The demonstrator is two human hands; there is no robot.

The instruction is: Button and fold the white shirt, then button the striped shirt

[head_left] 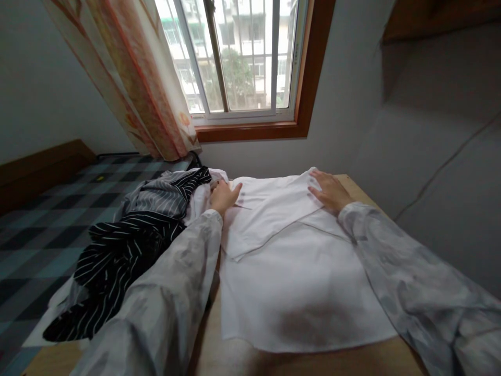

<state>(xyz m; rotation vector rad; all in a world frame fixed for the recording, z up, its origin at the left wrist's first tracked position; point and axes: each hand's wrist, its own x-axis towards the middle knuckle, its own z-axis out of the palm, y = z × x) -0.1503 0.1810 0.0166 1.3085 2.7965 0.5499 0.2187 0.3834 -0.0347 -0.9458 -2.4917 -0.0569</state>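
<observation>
A white garment (289,282), which looks like a shirt, lies spread on a wooden table, with a sleeve-like part folded across its upper half. My left hand (224,196) rests at its far left edge, thumb spread from the fingers; some fingertips are hidden against the cloth. At the far right corner of the garment, my right hand (329,191) lies on the fabric with its fingers apart. Neither hand visibly grips the cloth.
A heap of clothes with a black striped garment (125,250) lies left of the white one. Beyond it is a bed with a checked cover (35,235). The wooden table (242,360) shows at the front. A curtain (144,78) hangs beside the window (242,62); a cable (442,169) runs along the right wall.
</observation>
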